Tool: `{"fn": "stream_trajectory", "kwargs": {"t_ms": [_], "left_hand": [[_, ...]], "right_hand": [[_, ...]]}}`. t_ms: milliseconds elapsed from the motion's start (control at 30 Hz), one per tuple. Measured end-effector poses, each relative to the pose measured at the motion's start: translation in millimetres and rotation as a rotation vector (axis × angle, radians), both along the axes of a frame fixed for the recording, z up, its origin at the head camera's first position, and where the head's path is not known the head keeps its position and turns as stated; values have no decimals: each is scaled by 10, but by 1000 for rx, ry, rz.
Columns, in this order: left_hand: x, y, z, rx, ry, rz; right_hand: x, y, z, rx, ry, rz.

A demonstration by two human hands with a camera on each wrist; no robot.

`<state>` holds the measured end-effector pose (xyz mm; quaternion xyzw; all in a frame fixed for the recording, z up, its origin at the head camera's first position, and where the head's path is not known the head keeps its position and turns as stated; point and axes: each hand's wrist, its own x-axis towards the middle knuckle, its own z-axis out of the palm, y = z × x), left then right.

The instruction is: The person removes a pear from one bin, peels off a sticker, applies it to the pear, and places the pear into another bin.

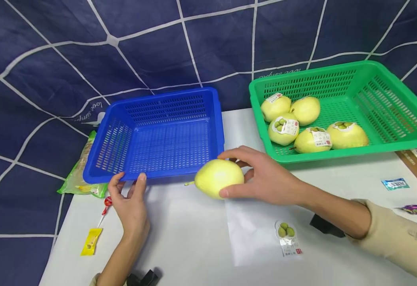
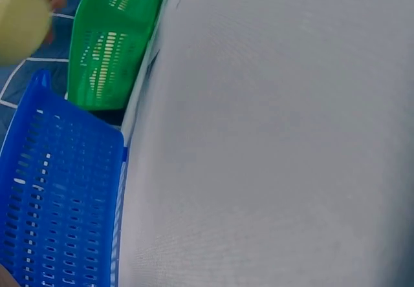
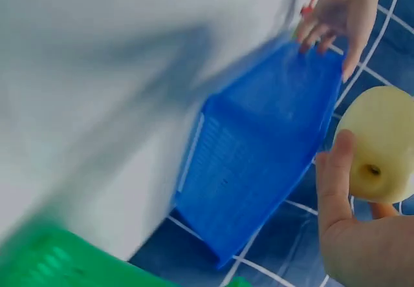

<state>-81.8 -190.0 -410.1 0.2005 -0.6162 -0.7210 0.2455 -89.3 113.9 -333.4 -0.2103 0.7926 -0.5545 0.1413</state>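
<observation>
In the head view a yellow pear [image 1: 218, 178] is held in my right hand [image 1: 262, 176], thumb below and fingers over its top, stem pointing left. It is over the front right corner of a blue basket [image 1: 169, 143], whose inside shows bare mesh. My left hand [image 1: 131, 208] grips that basket's front rim near the left corner, thumb and finger at the edge. The right wrist view shows the pear [image 3: 380, 141] from its blossom end, and the left hand [image 3: 343, 19] at the blue rim. In the left wrist view the pear [image 2: 24, 25] is blurred.
On the right stands a green basket [image 1: 379, 145] with several pears, some wearing stickers. A clear sheet with a pear sticker [image 1: 287, 234] lies on the white table [image 1: 190, 246]. A green bag [image 1: 83, 174], a red lollipop [image 1: 107, 202] and a yellow packet [image 1: 91, 241] are at left.
</observation>
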Motion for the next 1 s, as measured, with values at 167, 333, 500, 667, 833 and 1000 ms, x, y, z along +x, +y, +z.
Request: {"fn": "stream_trajectory", "kwargs": {"t_ms": [167,333,500,667,833,1000], "left_hand": [[10,0,11,3,-4,-4],[21,-19,-2,64,32,-12],[105,-53,29,295,89,-50],[323,126,-11,296,222,-66],[522,440,-44,1,165,-487],[416,812,-34,-105,-198,-858]], "right_hand": [[208,187,-246,31,-19,-7],[255,316,-490,101,-20,-55],[281,360,-638,312,97,-132],[301,361,-682,399,150,-155],[306,370,-676,397,169,-135],[318,398,-687,370,195,-107]]}}
